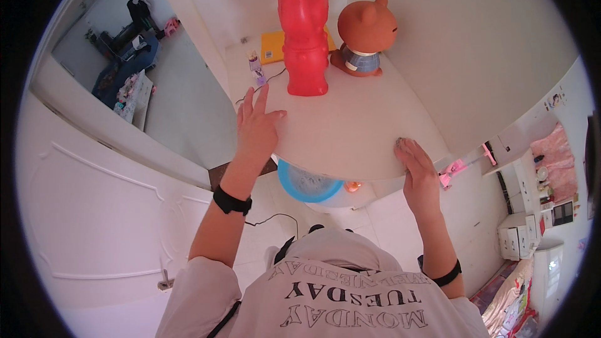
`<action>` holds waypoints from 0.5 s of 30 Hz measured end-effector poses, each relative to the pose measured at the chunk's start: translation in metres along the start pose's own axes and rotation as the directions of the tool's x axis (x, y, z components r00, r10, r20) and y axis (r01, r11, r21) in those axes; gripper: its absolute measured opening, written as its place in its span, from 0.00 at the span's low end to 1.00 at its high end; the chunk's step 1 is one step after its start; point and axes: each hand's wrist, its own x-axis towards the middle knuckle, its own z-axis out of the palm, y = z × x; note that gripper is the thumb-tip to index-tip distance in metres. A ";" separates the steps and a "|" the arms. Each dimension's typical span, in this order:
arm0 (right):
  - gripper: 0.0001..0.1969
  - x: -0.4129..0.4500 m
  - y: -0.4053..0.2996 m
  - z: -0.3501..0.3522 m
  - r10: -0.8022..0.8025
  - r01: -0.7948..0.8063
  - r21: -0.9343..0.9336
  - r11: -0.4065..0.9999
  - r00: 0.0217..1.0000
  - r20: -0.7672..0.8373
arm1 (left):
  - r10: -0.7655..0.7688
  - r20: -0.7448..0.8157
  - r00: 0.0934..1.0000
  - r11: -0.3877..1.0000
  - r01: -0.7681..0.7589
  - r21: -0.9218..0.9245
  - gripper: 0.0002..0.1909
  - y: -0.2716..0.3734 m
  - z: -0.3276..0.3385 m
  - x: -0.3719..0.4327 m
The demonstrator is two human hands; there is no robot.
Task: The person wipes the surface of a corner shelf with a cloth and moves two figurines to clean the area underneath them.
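Note:
My left hand (257, 124) rests at the left edge of a white shelf top (347, 126), its fingers apart and holding nothing. Close to its fingertips stands a small clear-and-purple bottle (257, 68) beside a thin dark cable. Over at the right front part of the shelf, my right hand (418, 164) presses a small grey wad (400, 142) to the surface; most of it is hidden under the fingers. A tall glossy red figurine (306, 42) stands upright beyond my hands. To its right sits a brown bear figure (367, 28) in blue clothing.
A yellow flat box or book (272, 47) lies behind the red figurine. Below the shelf's front edge is a blue-rimmed basin (310, 183) with sudsy water, next to a small orange object (353, 186). A white door (103, 206) stands at left; a panel wall (469, 47) bounds the right.

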 end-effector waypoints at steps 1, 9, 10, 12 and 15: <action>0.23 0.001 -0.001 0.000 0.001 -0.001 0.007 1.000 1.000 0.007 | 0.013 0.010 1.000 1.000 -0.013 -0.015 0.14 -0.003 -0.004 0.000; 0.23 0.001 0.002 0.000 0.010 -0.010 -0.002 1.000 1.000 -0.002 | 0.061 0.033 0.998 0.994 -0.058 -0.096 0.18 0.010 -0.015 -0.014; 0.23 0.002 0.001 -0.001 0.003 -0.003 0.007 1.000 1.000 -0.004 | 0.069 0.011 0.998 0.994 -0.068 -0.086 0.18 0.003 -0.008 -0.003; 0.23 0.002 0.001 0.000 0.017 -0.017 0.038 0.999 1.000 0.005 | 0.072 -0.019 0.997 0.995 -0.074 -0.072 0.18 -0.001 -0.004 0.003; 0.23 0.002 0.002 0.000 0.048 -0.049 0.058 0.997 0.999 0.026 | 0.071 0.008 0.997 0.993 -0.070 -0.095 0.11 0.003 -0.007 0.001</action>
